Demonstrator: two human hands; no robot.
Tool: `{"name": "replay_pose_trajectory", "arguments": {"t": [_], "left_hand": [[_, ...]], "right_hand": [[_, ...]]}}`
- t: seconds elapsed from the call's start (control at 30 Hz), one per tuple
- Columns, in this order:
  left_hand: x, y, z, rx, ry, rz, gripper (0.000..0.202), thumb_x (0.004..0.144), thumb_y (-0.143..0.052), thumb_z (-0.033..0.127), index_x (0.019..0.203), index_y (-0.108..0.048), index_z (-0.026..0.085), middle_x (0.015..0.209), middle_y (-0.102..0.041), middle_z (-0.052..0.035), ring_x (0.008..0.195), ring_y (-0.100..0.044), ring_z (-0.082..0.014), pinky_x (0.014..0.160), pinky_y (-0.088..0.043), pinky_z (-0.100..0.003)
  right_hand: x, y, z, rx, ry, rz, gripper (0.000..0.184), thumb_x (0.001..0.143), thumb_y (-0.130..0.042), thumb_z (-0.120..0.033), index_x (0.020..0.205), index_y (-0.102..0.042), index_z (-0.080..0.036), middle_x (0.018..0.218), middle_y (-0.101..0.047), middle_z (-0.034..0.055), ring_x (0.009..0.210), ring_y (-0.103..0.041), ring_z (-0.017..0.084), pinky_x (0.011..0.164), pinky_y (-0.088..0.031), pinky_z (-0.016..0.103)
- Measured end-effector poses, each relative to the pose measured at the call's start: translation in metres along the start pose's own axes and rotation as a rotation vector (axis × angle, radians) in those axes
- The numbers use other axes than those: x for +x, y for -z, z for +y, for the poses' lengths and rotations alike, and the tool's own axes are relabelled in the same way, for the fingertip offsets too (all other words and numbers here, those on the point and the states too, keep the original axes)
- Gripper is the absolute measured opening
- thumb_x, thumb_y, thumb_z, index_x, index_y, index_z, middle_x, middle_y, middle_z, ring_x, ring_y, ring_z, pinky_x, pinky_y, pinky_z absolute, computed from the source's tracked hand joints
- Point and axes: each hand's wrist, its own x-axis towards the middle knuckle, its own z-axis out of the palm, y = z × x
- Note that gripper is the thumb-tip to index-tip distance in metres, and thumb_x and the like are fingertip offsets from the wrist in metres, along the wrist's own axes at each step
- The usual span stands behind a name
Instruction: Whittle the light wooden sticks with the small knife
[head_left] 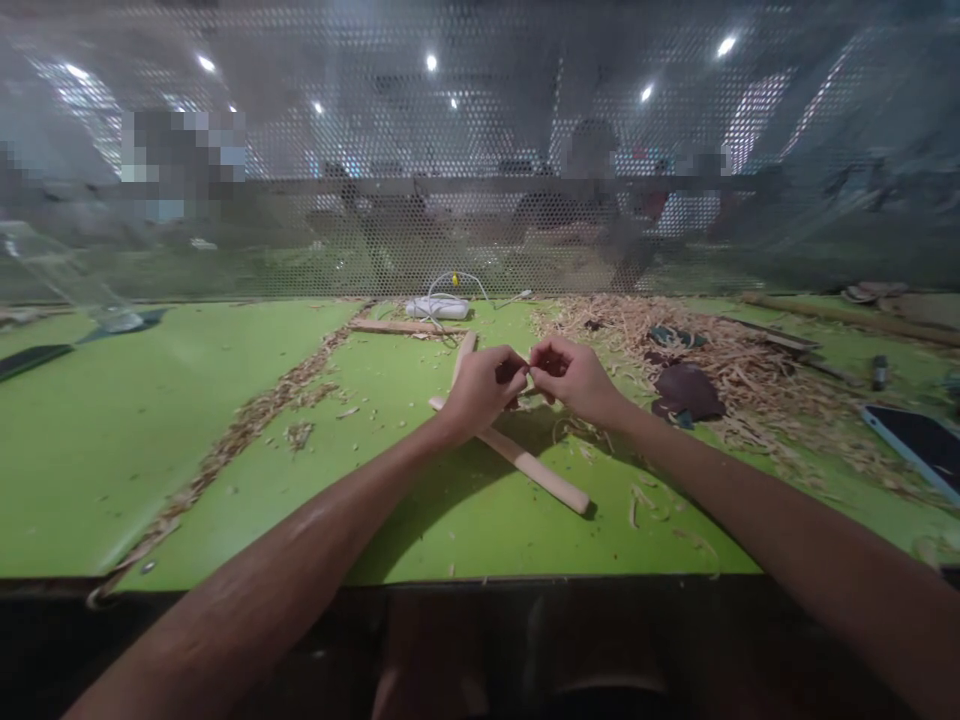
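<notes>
My left hand [481,390] and my right hand [577,380] meet above the middle of the bench, thumbs and fingertips pinched close together. Whatever lies between the fingertips is too small to make out. Beneath my left hand a pale wooden stick [538,470] with rounded ends slants across the green surface. Another wooden stick [466,348] lies just beyond that hand, partly hidden by it. Farther back a third wooden strip [401,327] runs sideways. Thin curled shavings [581,430] are scattered below my right hand.
A large heap of wood shavings [720,360] covers the right side, with dark brown sandpaper-like pieces [686,390] in it. A phone [919,445] lies at far right. A white power strip [437,307] with cables sits by the perforated screen [480,230]. A clear bottle [79,280] stands far left.
</notes>
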Motion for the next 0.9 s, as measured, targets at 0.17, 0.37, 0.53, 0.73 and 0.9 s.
{"name": "replay_pose_trajectory", "arguments": {"t": [0.17, 0.37, 0.53, 0.73, 0.9], "left_hand": [[0.0008, -0.001, -0.0028, 0.015, 0.004, 0.014, 0.016, 0.092, -0.069, 0.014, 0.077, -0.065, 0.017, 0.057, -0.064, 0.0025, 0.043, -0.058, -0.009, 0.042, -0.044, -0.017], [-0.0021, -0.0012, -0.0019, -0.036, 0.017, -0.011, 0.013, 0.092, -0.067, 0.017, 0.079, -0.065, 0.017, 0.056, -0.063, 0.0029, 0.045, -0.06, -0.0096, 0.043, -0.044, -0.017], [-0.004, -0.003, -0.0005, -0.021, 0.025, 0.021, 0.013, 0.09, -0.067, 0.015, 0.077, -0.065, 0.017, 0.057, -0.063, 0.0029, 0.045, -0.058, -0.0087, 0.043, -0.043, -0.017], [-0.004, -0.0031, -0.0006, -0.12, 0.057, -0.003, 0.008, 0.09, -0.068, 0.015, 0.081, -0.069, 0.015, 0.06, -0.067, 0.0011, 0.046, -0.062, -0.0089, 0.044, -0.048, -0.017], [-0.0033, -0.0029, 0.0011, -0.156, 0.07, -0.006, 0.008, 0.089, -0.068, 0.015, 0.081, -0.069, 0.015, 0.061, -0.067, 0.0017, 0.046, -0.063, -0.0087, 0.044, -0.049, -0.016]], "right_hand": [[-0.0009, -0.0013, 0.0003, -0.036, 0.028, 0.014, 0.02, 0.089, -0.078, -0.038, 0.092, -0.063, -0.024, 0.073, -0.061, -0.0014, 0.061, -0.055, 0.015, 0.057, -0.046, 0.03], [-0.0019, -0.0038, -0.0018, -0.079, 0.035, 0.003, 0.018, 0.09, -0.074, -0.036, 0.088, -0.06, -0.024, 0.073, -0.056, -0.0021, 0.065, -0.052, 0.016, 0.06, -0.041, 0.03], [-0.0021, -0.0075, -0.0045, -0.13, 0.076, 0.018, 0.01, 0.089, -0.066, -0.03, 0.087, -0.058, -0.024, 0.075, -0.055, -0.0015, 0.07, -0.05, 0.017, 0.066, -0.04, 0.032], [-0.0013, -0.0049, -0.0081, -0.125, 0.073, -0.031, 0.012, 0.091, -0.067, -0.033, 0.088, -0.058, -0.024, 0.076, -0.055, -0.0015, 0.071, -0.05, 0.017, 0.067, -0.041, 0.031], [-0.0009, -0.0046, -0.0073, -0.137, 0.104, -0.051, 0.014, 0.092, -0.065, -0.035, 0.09, -0.056, -0.024, 0.074, -0.054, -0.0025, 0.068, -0.048, 0.017, 0.065, -0.039, 0.031]]}}
